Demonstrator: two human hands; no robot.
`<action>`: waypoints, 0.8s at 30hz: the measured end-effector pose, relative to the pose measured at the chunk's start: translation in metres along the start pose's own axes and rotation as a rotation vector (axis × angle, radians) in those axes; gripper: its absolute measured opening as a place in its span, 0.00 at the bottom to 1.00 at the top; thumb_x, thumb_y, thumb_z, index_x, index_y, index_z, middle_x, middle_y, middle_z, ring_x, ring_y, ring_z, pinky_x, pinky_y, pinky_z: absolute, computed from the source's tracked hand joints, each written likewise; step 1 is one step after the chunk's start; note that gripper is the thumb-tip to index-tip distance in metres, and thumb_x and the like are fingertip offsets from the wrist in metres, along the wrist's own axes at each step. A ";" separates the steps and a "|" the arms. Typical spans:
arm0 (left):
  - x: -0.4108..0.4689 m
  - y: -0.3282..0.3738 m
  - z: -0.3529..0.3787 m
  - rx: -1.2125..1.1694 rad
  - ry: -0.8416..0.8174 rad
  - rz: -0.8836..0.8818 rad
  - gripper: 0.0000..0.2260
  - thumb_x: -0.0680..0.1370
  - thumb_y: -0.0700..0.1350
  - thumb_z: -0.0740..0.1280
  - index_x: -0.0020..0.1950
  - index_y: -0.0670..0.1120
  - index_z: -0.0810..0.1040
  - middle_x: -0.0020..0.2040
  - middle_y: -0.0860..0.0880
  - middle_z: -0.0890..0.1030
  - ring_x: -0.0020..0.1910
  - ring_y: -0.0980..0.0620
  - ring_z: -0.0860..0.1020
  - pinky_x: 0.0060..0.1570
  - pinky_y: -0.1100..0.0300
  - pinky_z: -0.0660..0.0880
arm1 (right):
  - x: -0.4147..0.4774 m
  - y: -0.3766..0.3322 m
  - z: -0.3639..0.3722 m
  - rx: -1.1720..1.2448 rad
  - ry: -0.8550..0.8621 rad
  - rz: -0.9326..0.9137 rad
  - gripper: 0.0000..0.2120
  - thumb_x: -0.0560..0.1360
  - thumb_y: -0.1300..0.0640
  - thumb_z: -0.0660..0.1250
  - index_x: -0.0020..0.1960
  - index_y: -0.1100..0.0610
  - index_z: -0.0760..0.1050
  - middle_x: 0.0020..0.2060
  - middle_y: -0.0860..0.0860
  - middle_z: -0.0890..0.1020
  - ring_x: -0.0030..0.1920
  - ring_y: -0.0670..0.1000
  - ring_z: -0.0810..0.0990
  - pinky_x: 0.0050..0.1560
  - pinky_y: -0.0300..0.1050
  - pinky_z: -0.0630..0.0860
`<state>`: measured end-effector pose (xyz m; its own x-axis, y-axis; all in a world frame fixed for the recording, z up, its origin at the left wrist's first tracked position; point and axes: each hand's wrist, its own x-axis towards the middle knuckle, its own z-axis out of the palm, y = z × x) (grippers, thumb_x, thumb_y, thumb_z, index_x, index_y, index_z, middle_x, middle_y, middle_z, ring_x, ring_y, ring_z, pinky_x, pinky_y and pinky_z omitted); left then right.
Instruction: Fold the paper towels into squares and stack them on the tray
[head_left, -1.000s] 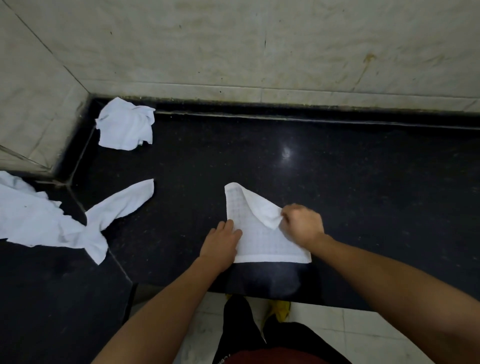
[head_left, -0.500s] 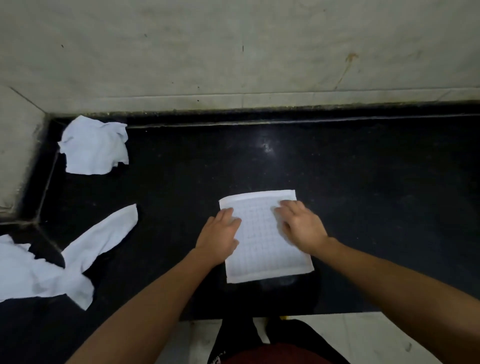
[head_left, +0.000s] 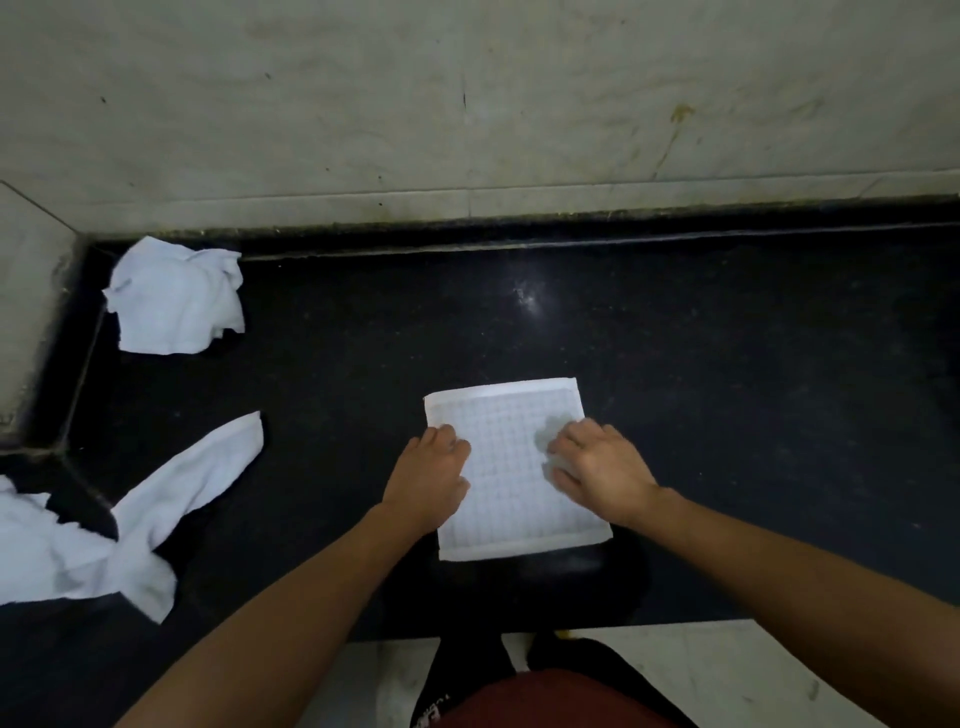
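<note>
A white paper towel (head_left: 506, 457) with a grid pattern lies folded flat, nearly square, on the black counter (head_left: 727, 389) in front of me. My left hand (head_left: 428, 478) rests on its left edge, fingers curled down onto the paper. My right hand (head_left: 597, 470) presses flat on its right half, fingers spread. A crumpled towel (head_left: 176, 299) sits in the back left corner. A long twisted towel (head_left: 130, 525) lies at the left. No tray is in view.
A pale tiled wall (head_left: 467, 104) runs along the back of the counter and turns forward at the left corner. The counter's front edge is just below the towel, with light floor tiles (head_left: 727, 670) and my legs beneath.
My right hand brought the lifted corner down, so the towel now lies folded flat. Both hands then settled on top of it, pressing. The camera view shifted left to right slightly.
</note>
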<state>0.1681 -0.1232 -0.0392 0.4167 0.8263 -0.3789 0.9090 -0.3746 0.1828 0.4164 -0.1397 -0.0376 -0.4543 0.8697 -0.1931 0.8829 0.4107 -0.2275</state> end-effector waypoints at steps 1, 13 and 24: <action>-0.011 0.008 0.003 -0.026 0.003 0.036 0.14 0.78 0.48 0.61 0.62 0.47 0.72 0.61 0.48 0.72 0.57 0.51 0.71 0.58 0.56 0.70 | -0.010 -0.006 -0.003 0.016 -0.056 -0.052 0.10 0.75 0.50 0.64 0.51 0.55 0.78 0.48 0.51 0.79 0.48 0.54 0.78 0.43 0.49 0.77; -0.064 0.054 0.052 0.114 -0.067 -0.079 0.18 0.74 0.36 0.60 0.64 0.44 0.68 0.58 0.44 0.74 0.57 0.45 0.72 0.56 0.53 0.68 | -0.063 -0.011 0.039 -0.267 -0.354 -0.101 0.34 0.48 0.47 0.81 0.52 0.57 0.79 0.39 0.54 0.79 0.37 0.53 0.79 0.27 0.44 0.73; -0.066 0.028 0.019 -0.414 0.137 -0.125 0.04 0.73 0.39 0.63 0.43 0.44 0.78 0.41 0.51 0.77 0.40 0.51 0.75 0.39 0.59 0.70 | -0.058 0.013 -0.010 0.096 -0.071 0.146 0.07 0.73 0.50 0.63 0.45 0.52 0.77 0.43 0.48 0.79 0.45 0.52 0.78 0.41 0.44 0.69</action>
<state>0.1664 -0.1962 -0.0264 0.2738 0.9128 -0.3030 0.8606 -0.0918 0.5010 0.4552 -0.1820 -0.0199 -0.3321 0.8954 -0.2967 0.9264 0.2503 -0.2814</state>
